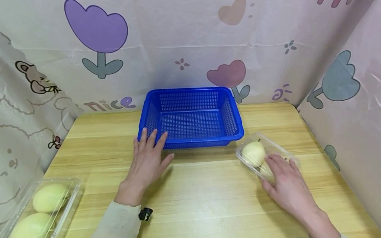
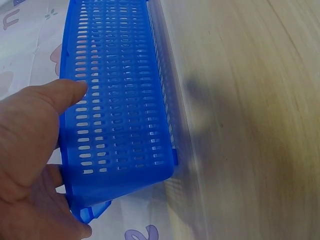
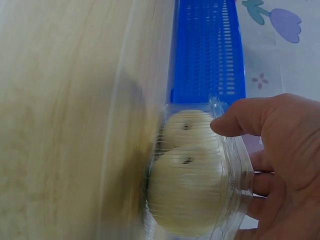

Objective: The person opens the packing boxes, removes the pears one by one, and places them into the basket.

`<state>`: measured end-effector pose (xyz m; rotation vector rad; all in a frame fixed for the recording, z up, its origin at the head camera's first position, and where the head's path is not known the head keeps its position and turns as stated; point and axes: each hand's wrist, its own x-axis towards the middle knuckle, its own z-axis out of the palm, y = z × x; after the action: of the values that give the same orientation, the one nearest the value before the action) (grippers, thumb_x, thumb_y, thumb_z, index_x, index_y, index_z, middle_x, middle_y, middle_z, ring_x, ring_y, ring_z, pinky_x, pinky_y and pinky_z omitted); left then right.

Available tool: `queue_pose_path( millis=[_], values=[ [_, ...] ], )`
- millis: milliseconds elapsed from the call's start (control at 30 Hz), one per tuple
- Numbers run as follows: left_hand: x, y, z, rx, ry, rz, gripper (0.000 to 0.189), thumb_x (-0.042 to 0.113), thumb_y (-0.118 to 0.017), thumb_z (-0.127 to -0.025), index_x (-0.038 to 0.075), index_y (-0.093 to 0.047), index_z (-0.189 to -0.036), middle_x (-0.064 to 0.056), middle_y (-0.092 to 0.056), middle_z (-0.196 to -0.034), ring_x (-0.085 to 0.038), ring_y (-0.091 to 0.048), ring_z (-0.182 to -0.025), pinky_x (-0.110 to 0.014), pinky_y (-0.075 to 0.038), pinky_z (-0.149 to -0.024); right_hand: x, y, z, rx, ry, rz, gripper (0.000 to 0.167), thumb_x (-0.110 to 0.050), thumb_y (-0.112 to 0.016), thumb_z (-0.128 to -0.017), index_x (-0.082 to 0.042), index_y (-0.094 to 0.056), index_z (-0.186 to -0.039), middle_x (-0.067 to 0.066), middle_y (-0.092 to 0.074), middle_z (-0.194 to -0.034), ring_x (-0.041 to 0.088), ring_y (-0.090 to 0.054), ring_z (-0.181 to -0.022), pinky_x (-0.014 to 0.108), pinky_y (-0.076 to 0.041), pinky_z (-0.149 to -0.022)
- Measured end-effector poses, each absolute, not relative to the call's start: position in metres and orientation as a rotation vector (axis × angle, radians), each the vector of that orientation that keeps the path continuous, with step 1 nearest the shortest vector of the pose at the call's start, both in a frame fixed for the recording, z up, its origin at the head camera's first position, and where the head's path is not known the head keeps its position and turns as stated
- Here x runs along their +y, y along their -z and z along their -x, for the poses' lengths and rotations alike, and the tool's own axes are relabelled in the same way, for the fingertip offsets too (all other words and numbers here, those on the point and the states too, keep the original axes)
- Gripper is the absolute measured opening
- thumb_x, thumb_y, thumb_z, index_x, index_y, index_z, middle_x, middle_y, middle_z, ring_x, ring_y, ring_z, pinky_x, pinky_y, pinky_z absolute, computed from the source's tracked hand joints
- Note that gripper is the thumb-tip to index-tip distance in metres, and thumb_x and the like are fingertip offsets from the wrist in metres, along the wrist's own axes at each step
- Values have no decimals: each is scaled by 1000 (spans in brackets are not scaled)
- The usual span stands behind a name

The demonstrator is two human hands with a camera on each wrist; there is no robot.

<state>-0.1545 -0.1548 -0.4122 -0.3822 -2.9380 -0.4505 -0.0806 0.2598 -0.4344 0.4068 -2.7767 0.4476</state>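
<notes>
Pears [image 1: 253, 154] in a clear box [image 1: 247, 163], which our right fingers [image 1: 278, 163] and thumb grip from above on the worktop [image 1: 209, 192].
We count two here, one just ahead of those fingers, the other partly beneath them. Ahead and to their left stands the blue basket [image 1: 199, 140], in which we see no fruit; our left fingers [image 1: 161, 140] lie spread and nearly straight over its corner, not clasped. Well left of these, a second box [image 1: 68, 209] contains two more pears. With all four boxed, we judge the work barely started, every pear left to deal with.
</notes>
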Motion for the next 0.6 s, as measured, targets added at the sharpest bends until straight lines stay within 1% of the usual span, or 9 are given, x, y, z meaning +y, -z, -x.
queue_pose_path(
  millis=[200, 367, 600],
  values=[
    [-154, 412, 154, -2943, 458, 385, 77, 47, -66, -103, 13, -35, -166, -26, -25, -172, -49, -1, -162, -76, -4, -125, 253, 433, 79, -2742, -427, -543, 66, -22, -84, -85, 5, -60, -140, 25, -59, -146, 47, -53, -137, 74, -29, -119],
    [-154, 411, 152, -2940, 472, 387, 77, 46, -66, -103, 13, -35, -166, -26, -25, -172, -49, -1, -162, -76, -2, -126, 245, 431, 76, -2748, -425, -620, 64, -24, -83, -87, 3, -61, -141, 21, -61, -147, 43, -55, -138, 71, -34, -117],
    [-152, 408, 146, -2910, 477, 403, 76, 45, -67, -103, 13, -37, -165, -26, -27, -171, -47, -3, -163, -75, -3, -127, 241, 430, 75, -2734, -389, -678, 64, -28, -82, -88, 4, -62, -140, 22, -62, -146, 41, -56, -137, 68, -38, -117]
  ],
)
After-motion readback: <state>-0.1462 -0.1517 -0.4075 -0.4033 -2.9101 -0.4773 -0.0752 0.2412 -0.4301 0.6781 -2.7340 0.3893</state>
